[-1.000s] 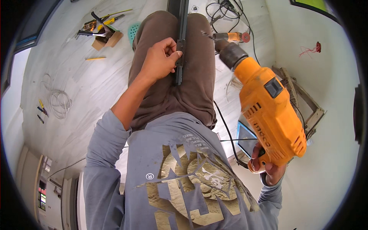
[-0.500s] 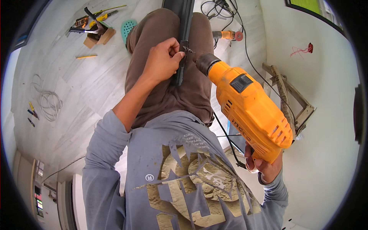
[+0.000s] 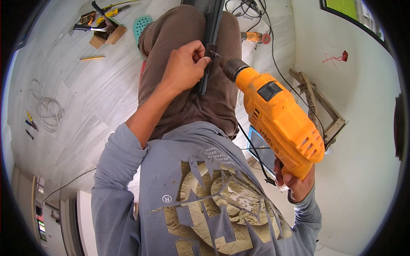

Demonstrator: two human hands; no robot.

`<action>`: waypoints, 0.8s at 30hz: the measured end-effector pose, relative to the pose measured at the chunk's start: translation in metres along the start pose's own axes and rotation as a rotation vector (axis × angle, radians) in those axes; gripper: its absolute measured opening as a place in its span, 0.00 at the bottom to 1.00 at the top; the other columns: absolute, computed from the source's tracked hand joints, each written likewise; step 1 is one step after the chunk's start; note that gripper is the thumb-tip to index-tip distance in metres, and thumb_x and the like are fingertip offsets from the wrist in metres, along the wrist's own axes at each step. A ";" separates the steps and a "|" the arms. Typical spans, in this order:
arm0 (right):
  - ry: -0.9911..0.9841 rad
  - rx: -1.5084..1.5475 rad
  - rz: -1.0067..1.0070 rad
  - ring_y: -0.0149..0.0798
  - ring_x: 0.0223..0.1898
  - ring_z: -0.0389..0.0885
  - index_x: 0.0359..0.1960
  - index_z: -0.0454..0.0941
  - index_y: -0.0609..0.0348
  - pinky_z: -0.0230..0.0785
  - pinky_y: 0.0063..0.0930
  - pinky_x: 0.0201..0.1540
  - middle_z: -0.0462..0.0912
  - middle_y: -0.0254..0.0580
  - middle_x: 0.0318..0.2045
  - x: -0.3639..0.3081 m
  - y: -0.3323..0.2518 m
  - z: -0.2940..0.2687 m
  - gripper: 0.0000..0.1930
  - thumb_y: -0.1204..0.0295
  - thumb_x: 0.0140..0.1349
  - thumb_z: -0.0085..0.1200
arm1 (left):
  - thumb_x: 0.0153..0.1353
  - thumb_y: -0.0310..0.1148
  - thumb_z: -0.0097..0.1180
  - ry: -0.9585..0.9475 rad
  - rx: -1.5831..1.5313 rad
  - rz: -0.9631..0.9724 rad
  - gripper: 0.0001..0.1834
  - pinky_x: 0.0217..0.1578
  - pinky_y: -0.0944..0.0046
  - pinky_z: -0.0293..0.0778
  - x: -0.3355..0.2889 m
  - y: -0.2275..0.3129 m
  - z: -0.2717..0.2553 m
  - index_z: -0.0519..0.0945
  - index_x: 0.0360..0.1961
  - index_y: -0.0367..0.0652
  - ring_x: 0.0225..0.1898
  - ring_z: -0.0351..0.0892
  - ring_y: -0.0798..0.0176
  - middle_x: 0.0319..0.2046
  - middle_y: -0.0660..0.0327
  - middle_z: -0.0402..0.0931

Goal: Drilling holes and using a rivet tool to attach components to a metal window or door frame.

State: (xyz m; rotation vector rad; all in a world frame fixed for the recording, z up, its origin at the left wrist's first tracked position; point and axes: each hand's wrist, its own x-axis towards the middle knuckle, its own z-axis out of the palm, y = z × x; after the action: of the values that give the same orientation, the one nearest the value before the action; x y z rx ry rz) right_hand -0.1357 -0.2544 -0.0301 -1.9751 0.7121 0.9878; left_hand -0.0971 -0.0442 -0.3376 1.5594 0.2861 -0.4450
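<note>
Orange drill: in the right half of the frame [image 3: 279, 117], chuck toward the upper middle; probably heavy, hard-shelled and nose-weighted, best taken by its rear handle, with a second grip on the body for steadiness.
Right hand: lower right [image 3: 299, 184], fingers wrapped round the drill handle; some are hidden behind it, so how they sit on the trigger I cannot tell.
Drill bit: just ahead of the chuck [image 3: 217, 55], close by the bar; whether the tip touches, I cannot tell.
Left hand: upper middle [image 3: 186, 67], thumb and forefinger nearly closed, pinching the bar's near part by its edge.
Dark bar: upper middle [image 3: 212, 32], lying lengthwise over the brown trousers [image 3: 181, 32]; looks like stiff, fairly light metal, perhaps slick with sharp edges, best held along its sides, fingers clear of the bit.
Floor, upper middle to right: small orange grinder [image 3: 255, 37] with a red disc, near tangled black cables [image 3: 247, 12].
Floor, left: pale cable coil [image 3: 51, 114], yellow stick [image 3: 92, 58], cardboard box [image 3: 99, 40] with tools at it.
By the wall, right: rough wooden frame [image 3: 334, 128].
</note>
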 end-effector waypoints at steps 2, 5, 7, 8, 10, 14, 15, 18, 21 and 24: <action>-0.002 0.005 -0.045 0.29 0.15 0.71 0.56 0.64 0.71 0.64 0.18 0.16 0.78 0.48 0.29 0.000 0.004 0.001 0.43 0.45 0.53 0.66 | 0.61 0.26 0.60 -0.004 0.000 -0.003 0.10 0.17 0.72 0.69 0.000 0.001 -0.001 0.70 0.28 0.38 0.18 0.72 0.76 0.18 0.66 0.72; 0.039 -0.034 -0.079 0.29 0.16 0.71 0.57 0.63 0.69 0.65 0.19 0.17 0.78 0.48 0.29 -0.001 0.011 0.001 0.43 0.45 0.53 0.66 | 0.61 0.26 0.60 -0.005 0.005 -0.002 0.10 0.17 0.72 0.69 -0.001 0.002 -0.001 0.70 0.28 0.38 0.18 0.72 0.76 0.18 0.66 0.72; 0.024 -0.044 -0.057 0.29 0.16 0.71 0.57 0.62 0.68 0.65 0.19 0.17 0.78 0.49 0.29 -0.003 0.014 0.000 0.43 0.45 0.53 0.66 | 0.61 0.26 0.60 -0.001 0.011 0.003 0.10 0.17 0.72 0.69 -0.001 0.003 -0.001 0.70 0.28 0.38 0.17 0.72 0.76 0.18 0.66 0.72; 0.023 -0.050 -0.064 0.30 0.16 0.72 0.57 0.62 0.68 0.65 0.19 0.17 0.77 0.49 0.29 -0.004 0.014 0.000 0.42 0.46 0.54 0.66 | 0.61 0.26 0.60 -0.001 0.009 0.001 0.10 0.17 0.72 0.69 -0.001 0.003 0.000 0.70 0.28 0.38 0.17 0.72 0.76 0.18 0.66 0.72; 0.022 -0.060 -0.097 0.30 0.17 0.72 0.57 0.62 0.66 0.66 0.20 0.17 0.77 0.49 0.29 -0.006 0.013 0.002 0.39 0.49 0.57 0.64 | 0.61 0.25 0.60 -0.001 0.004 -0.003 0.10 0.17 0.72 0.69 0.000 0.002 0.000 0.70 0.29 0.38 0.17 0.73 0.76 0.18 0.65 0.72; 0.038 -0.145 -0.094 0.31 0.19 0.74 0.51 0.67 0.66 0.68 0.21 0.21 0.79 0.47 0.29 -0.008 0.001 0.008 0.24 0.66 0.56 0.57 | 0.61 0.25 0.59 -0.004 0.003 0.003 0.09 0.17 0.72 0.68 -0.001 0.003 0.000 0.70 0.29 0.37 0.17 0.72 0.76 0.18 0.65 0.72; 0.033 -0.187 -0.067 0.33 0.20 0.75 0.47 0.70 0.65 0.69 0.22 0.24 0.80 0.46 0.28 -0.008 -0.004 0.008 0.20 0.70 0.53 0.55 | 0.60 0.25 0.59 -0.004 0.005 0.002 0.09 0.17 0.72 0.68 -0.001 0.004 0.000 0.70 0.29 0.37 0.17 0.72 0.76 0.18 0.65 0.72; -0.071 -0.384 -0.049 0.38 0.28 0.81 0.35 0.79 0.63 0.74 0.27 0.34 0.82 0.42 0.29 -0.006 -0.018 0.007 0.15 0.79 0.42 0.49 | 0.56 0.25 0.61 0.024 -0.044 -0.017 0.09 0.22 0.66 0.68 -0.002 0.007 0.000 0.71 0.27 0.36 0.18 0.72 0.66 0.17 0.58 0.71; -0.199 -0.406 -0.050 0.40 0.39 0.84 0.41 0.79 0.63 0.75 0.31 0.41 0.84 0.42 0.34 -0.003 -0.030 0.008 0.20 0.84 0.44 0.43 | 0.58 0.24 0.60 0.018 -0.050 -0.017 0.08 0.20 0.69 0.67 -0.004 0.010 -0.001 0.71 0.28 0.36 0.18 0.71 0.72 0.18 0.61 0.71; -0.229 -0.556 -0.068 0.40 0.39 0.84 0.40 0.80 0.60 0.76 0.30 0.41 0.84 0.40 0.35 0.000 -0.040 0.011 0.20 0.84 0.44 0.46 | 0.60 0.23 0.59 0.013 -0.028 -0.030 0.08 0.18 0.73 0.68 -0.006 0.012 -0.002 0.71 0.29 0.36 0.19 0.71 0.78 0.19 0.65 0.71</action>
State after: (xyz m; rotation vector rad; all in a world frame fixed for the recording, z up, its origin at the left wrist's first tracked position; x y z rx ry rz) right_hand -0.1096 -0.2239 -0.0184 -2.2766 0.2518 1.4560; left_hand -0.0967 -0.0417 -0.3245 1.5329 0.3249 -0.4528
